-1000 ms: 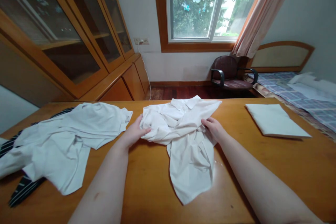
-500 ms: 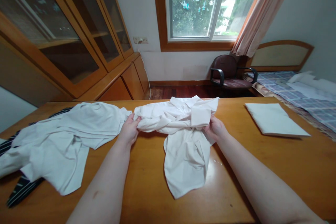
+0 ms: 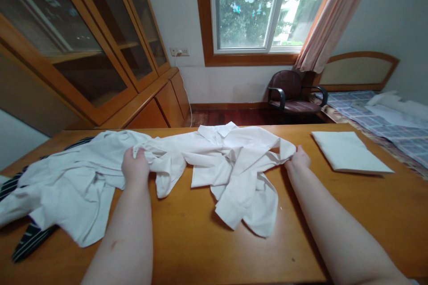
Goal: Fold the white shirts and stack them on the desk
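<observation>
A white collared shirt [image 3: 214,153] lies crumpled across the middle of the table, its collar toward the far edge. My left hand [image 3: 135,164] is closed on the shirt's left part, beside a pile of other white clothing. My right hand [image 3: 298,159] grips the shirt's right end, which is drawn out to a narrow loop. Between my hands the cloth is stretched sideways, and loose folds hang toward me. The fingertips of both hands are partly hidden by the fabric.
White garments [image 3: 76,187] lie heaped at the left over a black striped cloth [image 3: 33,240]. A flat folded white item [image 3: 349,151] rests on the wooden table [image 3: 187,240] at the right. Beyond stand a glass-door cabinet [image 3: 100,98], an armchair [image 3: 290,91] and a bed [image 3: 384,111].
My hands have moved apart, left hand to the left and right hand to the right. The bunched shirt has spread wider, and its collar has shifted left.
</observation>
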